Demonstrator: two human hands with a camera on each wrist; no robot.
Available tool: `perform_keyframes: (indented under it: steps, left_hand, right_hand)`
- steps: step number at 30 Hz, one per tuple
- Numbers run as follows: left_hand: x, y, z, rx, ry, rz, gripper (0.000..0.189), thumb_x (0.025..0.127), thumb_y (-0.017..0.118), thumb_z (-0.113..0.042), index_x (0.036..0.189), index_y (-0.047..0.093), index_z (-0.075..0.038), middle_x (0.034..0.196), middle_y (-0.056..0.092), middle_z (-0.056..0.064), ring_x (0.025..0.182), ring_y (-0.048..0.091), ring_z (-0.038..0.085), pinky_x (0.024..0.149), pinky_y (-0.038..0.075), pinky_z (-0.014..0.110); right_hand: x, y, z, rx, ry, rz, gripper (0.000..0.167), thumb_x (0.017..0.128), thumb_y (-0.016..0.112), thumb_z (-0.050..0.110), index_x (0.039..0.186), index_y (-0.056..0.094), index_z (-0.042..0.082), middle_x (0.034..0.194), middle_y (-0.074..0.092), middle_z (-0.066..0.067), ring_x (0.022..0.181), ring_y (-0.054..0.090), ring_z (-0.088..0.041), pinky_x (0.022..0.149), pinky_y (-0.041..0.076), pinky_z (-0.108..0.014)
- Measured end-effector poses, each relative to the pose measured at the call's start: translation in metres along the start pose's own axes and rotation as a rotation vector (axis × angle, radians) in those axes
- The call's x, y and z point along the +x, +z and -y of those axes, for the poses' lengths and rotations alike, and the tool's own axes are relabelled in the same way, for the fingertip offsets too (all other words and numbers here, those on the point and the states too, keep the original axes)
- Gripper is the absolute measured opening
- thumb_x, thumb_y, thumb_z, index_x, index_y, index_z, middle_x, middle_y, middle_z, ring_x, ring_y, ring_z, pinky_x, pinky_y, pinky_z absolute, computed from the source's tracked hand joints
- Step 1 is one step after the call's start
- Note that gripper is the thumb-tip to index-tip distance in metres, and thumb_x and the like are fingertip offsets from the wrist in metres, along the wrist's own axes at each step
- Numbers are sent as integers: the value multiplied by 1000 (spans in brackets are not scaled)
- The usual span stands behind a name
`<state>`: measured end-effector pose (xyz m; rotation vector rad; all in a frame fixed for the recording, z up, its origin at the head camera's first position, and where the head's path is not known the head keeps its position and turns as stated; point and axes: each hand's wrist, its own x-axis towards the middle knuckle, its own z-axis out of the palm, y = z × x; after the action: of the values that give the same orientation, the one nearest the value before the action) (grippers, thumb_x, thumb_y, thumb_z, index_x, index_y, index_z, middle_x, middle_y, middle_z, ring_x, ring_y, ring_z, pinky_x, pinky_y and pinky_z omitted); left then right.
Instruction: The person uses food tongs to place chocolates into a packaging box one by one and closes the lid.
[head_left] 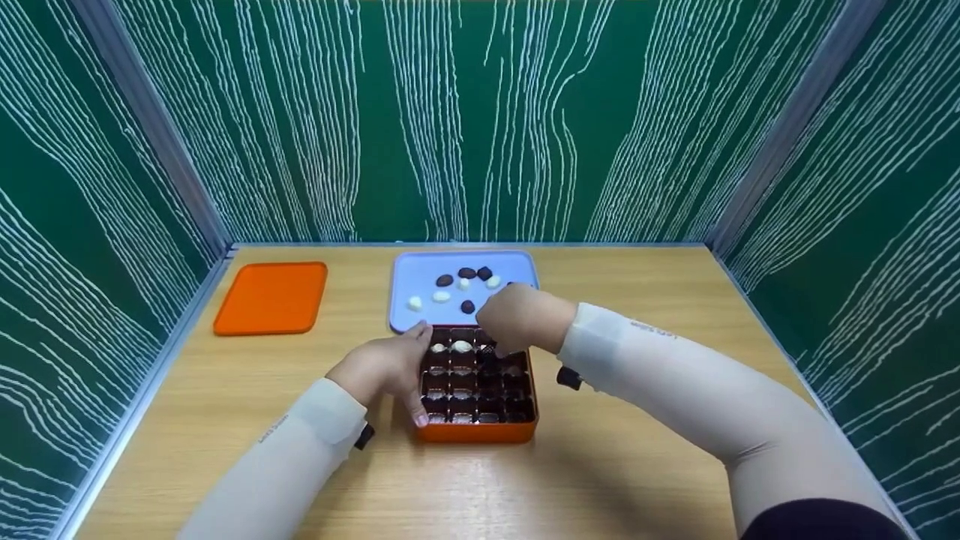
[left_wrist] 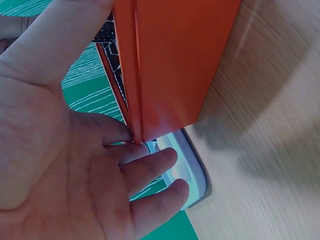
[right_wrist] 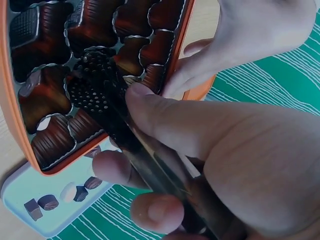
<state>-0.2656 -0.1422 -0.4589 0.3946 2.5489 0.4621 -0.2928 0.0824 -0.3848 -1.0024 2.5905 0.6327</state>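
Note:
My right hand grips dark tongs with perforated tips, thumb on one side and fingers on the other. The tips reach down into the divided brown insert of an orange box, toward its far rows; I cannot tell whether a chocolate is between them. Two white chocolates sit in the far row, left of the tips. My left hand rests along the box's left side, thumb at the near corner and forefinger at the far one, while its other fingers extend past the corner.
Behind the box, a pale blue tray bears several dark and white chocolates. An orange lid lies flat at the far left of the wooden table. Green walls with white lines enclose the table's back and sides.

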Motion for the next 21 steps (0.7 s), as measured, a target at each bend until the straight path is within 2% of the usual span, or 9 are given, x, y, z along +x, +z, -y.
perform_keyframes:
  steps: [9, 11, 16, 18, 21]
  left_hand:
    - [1, -1, 2, -7, -2, 1, 169, 58, 113, -36, 183, 4, -10, 194, -4, 11, 178, 17, 41, 144, 26, 57]
    - [1, 0, 2, -3, 3, 0, 168, 58, 114, -37, 183, 4, -9, 194, -3, 11, 178, 17, 41, 144, 26, 57]
    - [2, 2, 2, 5, 23, -4, 169, 59, 113, -39, 182, 3, -6, 193, -2, 15, 178, 15, 42, 145, 23, 56]
    - [2, 2, 2, 2, 20, -4, 170, 59, 113, -39, 182, 2, -6, 193, -3, 15, 178, 15, 42, 145, 22, 56]
    - [1, 2, 2, 0, 12, -6, 170, 58, 113, -39, 183, 2, -8, 193, -3, 14, 177, 16, 43, 145, 23, 57]
  right_hand:
    - [-4, -8, -6, 93, 28, 40, 31, 104, 85, 37, 113, 79, 8, 89, 77, -3, 76, 62, -18, 84, 65, -39]
    - [-7, -11, -11, 109, 19, 41, 30, 104, 85, 37, 108, 79, 7, 86, 74, -2, 75, 61, -17, 81, 64, -38]
    - [-13, -16, -34, 172, -7, 46, 41, 106, 81, 45, 89, 77, 8, 76, 65, 3, 67, 55, -14, 67, 55, -31]
    - [-12, -13, -48, 227, 3, 14, 40, 107, 79, 43, 87, 77, 8, 75, 64, 4, 66, 54, -13, 65, 52, -29]
    - [-11, -5, -69, 315, 55, -85, 28, 107, 79, 33, 93, 79, 9, 78, 67, 2, 68, 56, -14, 66, 53, -30]
